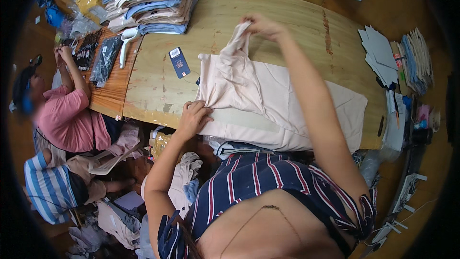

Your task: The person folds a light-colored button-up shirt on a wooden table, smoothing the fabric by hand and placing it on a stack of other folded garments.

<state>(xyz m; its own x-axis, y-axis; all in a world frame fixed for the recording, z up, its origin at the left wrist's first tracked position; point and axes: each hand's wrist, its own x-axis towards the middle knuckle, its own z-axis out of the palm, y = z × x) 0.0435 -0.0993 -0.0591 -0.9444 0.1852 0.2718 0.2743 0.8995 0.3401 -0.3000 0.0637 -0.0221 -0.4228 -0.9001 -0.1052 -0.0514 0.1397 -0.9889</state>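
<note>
A pale pink garment lies partly folded along the near edge of the table. My right hand is closed on a bunched part of it, lifted above the table toward the far side. My left hand rests at the garment's near left corner, its slightly bent fingers apart and touching the cloth. Between the folds shows a flat, pale grey-green strip, whose material I cannot make out. A dark blue hang tag lies on the table left of the garment, seemingly tied to it by a thin string.
A tall stack of folded garments stands at the far left, beside a white handheld tool and a dark plastic-wrapped bundle. White cards lie at the right. A co-worker in pink sits left; a person in stripes is nearer.
</note>
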